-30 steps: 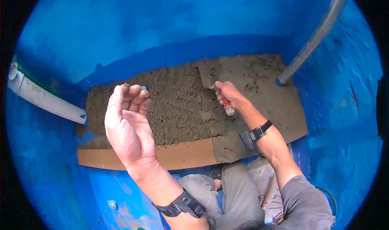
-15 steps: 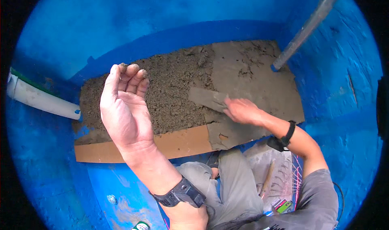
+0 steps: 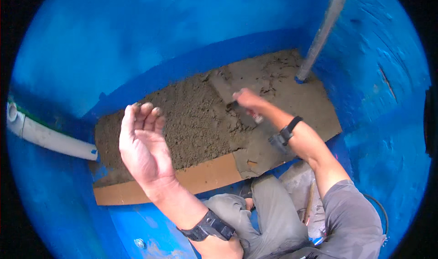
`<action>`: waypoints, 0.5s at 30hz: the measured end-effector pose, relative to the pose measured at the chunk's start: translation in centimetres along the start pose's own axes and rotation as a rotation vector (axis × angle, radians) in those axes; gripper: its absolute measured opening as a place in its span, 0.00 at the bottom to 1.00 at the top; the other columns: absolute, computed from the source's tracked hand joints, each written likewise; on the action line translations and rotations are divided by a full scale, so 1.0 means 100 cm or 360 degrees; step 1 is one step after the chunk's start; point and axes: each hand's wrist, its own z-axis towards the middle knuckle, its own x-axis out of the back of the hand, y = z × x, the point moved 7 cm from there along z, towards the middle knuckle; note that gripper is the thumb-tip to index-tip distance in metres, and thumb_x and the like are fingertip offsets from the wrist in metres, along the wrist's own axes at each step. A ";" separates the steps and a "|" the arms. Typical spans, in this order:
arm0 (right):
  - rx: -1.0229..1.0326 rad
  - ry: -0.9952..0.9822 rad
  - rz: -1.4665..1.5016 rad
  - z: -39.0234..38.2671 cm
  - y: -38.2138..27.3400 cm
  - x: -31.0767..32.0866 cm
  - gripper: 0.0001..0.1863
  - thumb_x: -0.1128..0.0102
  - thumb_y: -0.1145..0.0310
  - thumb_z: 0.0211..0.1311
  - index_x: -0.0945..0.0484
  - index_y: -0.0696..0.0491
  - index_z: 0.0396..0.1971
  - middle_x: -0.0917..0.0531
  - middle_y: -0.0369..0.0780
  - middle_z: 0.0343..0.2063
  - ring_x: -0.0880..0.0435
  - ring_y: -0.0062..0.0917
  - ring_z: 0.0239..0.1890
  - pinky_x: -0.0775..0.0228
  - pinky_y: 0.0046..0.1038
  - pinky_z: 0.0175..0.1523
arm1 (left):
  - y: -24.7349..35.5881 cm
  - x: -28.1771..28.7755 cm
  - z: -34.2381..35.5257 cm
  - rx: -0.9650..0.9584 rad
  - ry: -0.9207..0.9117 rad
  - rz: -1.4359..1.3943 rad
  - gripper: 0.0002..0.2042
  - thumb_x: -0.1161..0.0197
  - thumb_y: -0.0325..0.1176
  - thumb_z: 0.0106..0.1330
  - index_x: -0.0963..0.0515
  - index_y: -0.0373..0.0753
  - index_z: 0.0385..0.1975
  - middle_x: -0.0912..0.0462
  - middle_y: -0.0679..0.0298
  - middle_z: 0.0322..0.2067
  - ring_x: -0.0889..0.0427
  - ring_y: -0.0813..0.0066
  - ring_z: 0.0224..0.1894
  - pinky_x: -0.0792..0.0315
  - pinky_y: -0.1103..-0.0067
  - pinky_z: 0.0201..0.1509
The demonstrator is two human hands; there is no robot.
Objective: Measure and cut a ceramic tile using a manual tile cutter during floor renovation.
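Note:
My left hand is raised palm-up at centre left, with loosely curled, mortar-smudged fingers and nothing visible in it. My right hand, blurred by motion, grips the red handle of a trowel, whose blade lies on the grey mortar around the seam between rough, crumbly mortar at left and smoother mortar at right. A strip of brown cardboard runs along the near edge of the mortar.
Blue painted walls surround the mortar bed. A white pipe enters at left; a grey pipe stands at the back right. My legs in grey trousers are below, beside a grey stained surface and a cable.
Since half a second ago my right hand and the trowel have moved up and left, the blade turning to point toward the back. My left hand sits slightly lower in view.

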 end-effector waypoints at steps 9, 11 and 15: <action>0.0305 0.0106 -0.0959 -0.064 0.026 0.041 0.23 0.52 0.56 0.68 0.30 0.65 0.47 0.21 0.60 0.47 0.24 0.54 0.55 0.34 0.49 0.59 | 0.010 0.019 0.009 0.0004 0.0054 0.0068 0.08 0.42 0.37 0.71 0.22 0.39 0.39 0.18 0.63 0.37 0.20 0.73 0.40 0.26 0.76 0.46; 0.0285 0.0138 -0.0979 -0.077 0.045 0.066 0.22 0.53 0.58 0.68 0.29 0.65 0.46 0.20 0.59 0.45 0.23 0.53 0.53 0.32 0.49 0.58 | 0.007 0.016 0.010 0.0044 -0.0010 0.0053 0.08 0.44 0.36 0.72 0.22 0.40 0.39 0.18 0.64 0.37 0.20 0.74 0.40 0.27 0.76 0.47; -0.0045 0.0255 -0.0704 -0.106 0.057 0.106 0.23 0.53 0.58 0.68 0.29 0.65 0.48 0.20 0.59 0.43 0.21 0.53 0.51 0.30 0.49 0.56 | 0.008 0.013 0.012 0.0066 -0.0111 0.0091 0.08 0.45 0.37 0.73 0.23 0.40 0.40 0.18 0.65 0.38 0.22 0.76 0.41 0.29 0.75 0.50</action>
